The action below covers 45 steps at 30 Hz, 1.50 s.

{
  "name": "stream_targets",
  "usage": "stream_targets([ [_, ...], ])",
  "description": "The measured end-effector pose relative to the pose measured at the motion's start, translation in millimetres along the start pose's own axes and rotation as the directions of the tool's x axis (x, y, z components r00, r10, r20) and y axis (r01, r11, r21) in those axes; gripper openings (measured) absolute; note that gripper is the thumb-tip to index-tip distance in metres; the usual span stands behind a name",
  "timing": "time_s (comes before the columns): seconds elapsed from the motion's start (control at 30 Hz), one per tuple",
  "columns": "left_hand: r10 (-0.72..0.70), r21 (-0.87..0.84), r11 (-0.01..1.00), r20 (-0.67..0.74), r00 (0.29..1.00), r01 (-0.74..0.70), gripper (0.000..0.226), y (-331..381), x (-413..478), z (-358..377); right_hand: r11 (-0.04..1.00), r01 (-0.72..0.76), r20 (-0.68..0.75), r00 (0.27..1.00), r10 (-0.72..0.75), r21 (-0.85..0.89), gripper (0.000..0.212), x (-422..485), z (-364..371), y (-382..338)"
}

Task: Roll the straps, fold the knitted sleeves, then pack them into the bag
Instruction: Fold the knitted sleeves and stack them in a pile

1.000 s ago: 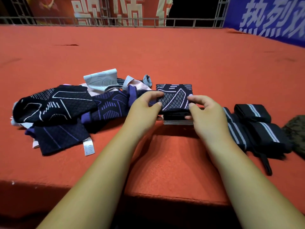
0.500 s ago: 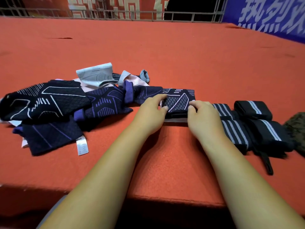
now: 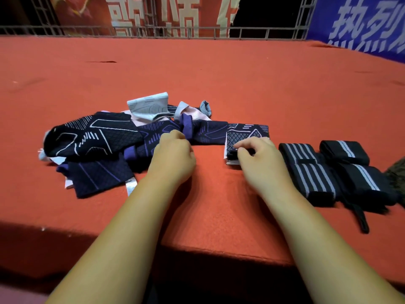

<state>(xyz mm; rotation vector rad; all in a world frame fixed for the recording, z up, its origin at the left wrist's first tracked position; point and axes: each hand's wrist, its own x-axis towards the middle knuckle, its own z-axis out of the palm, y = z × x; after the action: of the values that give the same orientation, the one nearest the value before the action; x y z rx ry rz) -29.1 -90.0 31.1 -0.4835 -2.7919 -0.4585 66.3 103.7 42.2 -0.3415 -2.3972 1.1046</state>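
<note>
Progress approx. half, I judge: rolled straps (image 3: 306, 172) lie done toward the right edge of the surface, but most sleeves wait and packing is not begun. Right hand (image 3: 260, 161) pinches the folded sleeve (image 3: 247, 134) at its near side. Left hand (image 3: 173, 154), curled, touches the unfolded sleeves (image 3: 94, 137); whether it grips, I cannot tell.

A pile (image 3: 94, 139) of sleeves lies left of centre on the table (image 3: 219, 80). Just right of it sits a folded sleeve (image 3: 247, 132), touching the pile's right end. Further right, three rolled straps (image 3: 311, 172) are bunched together, with an item (image 3: 397, 172) cut off by the right edge beside them. The left hand (image 3: 173, 156) touches the pile's near right side. The right hand (image 3: 258, 159) pinches the folded sleeve's near edge. A railing (image 3: 153, 31) runs along the top, behind the table.
</note>
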Motion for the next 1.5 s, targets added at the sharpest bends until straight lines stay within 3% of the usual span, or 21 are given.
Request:
stream_targets([
  [0.13, -0.026, 0.239, 0.971, 0.094, 0.995, 0.003, 0.037, -19.3, -13.8, -5.4, 0.998, 0.047, 0.071, 0.996, -0.049, 0.034, 0.023, -10.4, 13.6, -10.2],
  [0.27, -0.045, 0.224, 0.974, 0.086, 0.995, 0.024, 0.044, -30.2, -18.3, -5.8, 0.995, 0.088, 0.109, 0.99, -0.092, 0.046, 0.021, -14.7, 23.4, -14.9],
  [0.37, 0.017, 0.09, 0.996, -0.07, 0.997, -0.01, 0.045, -35.7, -16.2, -9.0, 0.993, 0.099, 0.125, 0.986, -0.107, 0.07, 0.021, -16.7, 27.0, -15.5],
  [0.5, 0.038, -0.267, 0.955, -0.314, 0.949, -0.127, 0.052, -29.8, -16.7, -28.4, 0.99, 0.064, 0.134, 0.988, -0.08, 0.122, 0.017, -15.9, 29.6, -16.4],
  [0.53, 0.032, -0.321, 0.934, -0.364, 0.931, -0.158, 0.054, -25.2, -18.7, -34.3, 0.988, 0.05, 0.141, 0.988, -0.071, 0.146, 0.02, -15.8, 29.8, -17.2],
  [0.6, 0.011, -0.439, 0.877, -0.393, 0.92, -0.198, 0.062, -15.8, -22.4, -41.7, 0.98, 0.033, 0.163, 0.984, -0.066, 0.198, 0.048, -16.2, 30.7, -17.6],
  [0.67, -0.03, -0.66, 0.73, -0.289, 0.957, -0.176, 0.067, -7.7, -25.8, -42.5, 0.959, -0.002, 0.161, 0.986, -0.045, 0.282, 0.068, -16.0, 30.3, -19.5],
  [0.73, -0.038, -0.833, 0.54, -0.172, 0.984, -0.124, 0.063, -2.7, -27.2, -39.4, 0.918, -0.078, 0.179, 0.984, 0.007, 0.389, 0.059, -14.7, 30.4, -20.3],
  [0.9, -0.098, -0.965, 0.243, 0.073, 0.992, 0.095, 0.056, 7.5, -26.3, -31.4, 0.752, -0.302, 0.375, 0.924, 0.078, 0.586, 0.039, -13.7, 30.8, -19.9],
  [0.97, -0.145, -0.966, 0.185, 0.157, 0.977, 0.183, 0.05, 11.1, -26.1, -31.5, 0.738, -0.329, 0.391, 0.915, 0.096, 0.59, 0.04, -14.9, 29.6, -21.7],
  [1.1, -0.206, -0.949, 0.077, 0.284, 0.936, 0.305, 0.024, 12.5, -25.2, -32.8, 0.679, -0.395, 0.416, 0.898, 0.144, 0.619, 0.064, -14.8, 30.5, -20.9],
  [1.17, -0.23, -0.938, 0.031, 0.33, 0.915, 0.346, 0.016, 10.2, -24.8, -32.9, 0.613, -0.439, 0.455, 0.879, 0.142, 0.657, 0.05, -13.2, 28.3, -22.5],
  [1.27, -0.229, -0.916, -0.121, 0.4, 0.887, 0.382, 0.03, 6.9, -25.4, -33.7, 0.565, -0.486, 0.519, 0.847, 0.116, 0.667, 0.025, -13.0, 22.4, -25.6],
  [1.43, -0.202, -0.902, -0.229, 0.412, 0.889, 0.366, 0.019, 3.9, -24.1, -39.4, 0.495, -0.538, 0.576, 0.813, 0.09, 0.682, 0.02, -14.4, 16.2, -24.6],
  [1.5, -0.165, -0.899, -0.209, 0.42, 0.892, 0.385, 0.026, 3.2, -24.7, -39.8, 0.444, -0.554, 0.581, 0.809, 0.086, 0.705, 0.019, -13.9, 14.4, -23.9],
])
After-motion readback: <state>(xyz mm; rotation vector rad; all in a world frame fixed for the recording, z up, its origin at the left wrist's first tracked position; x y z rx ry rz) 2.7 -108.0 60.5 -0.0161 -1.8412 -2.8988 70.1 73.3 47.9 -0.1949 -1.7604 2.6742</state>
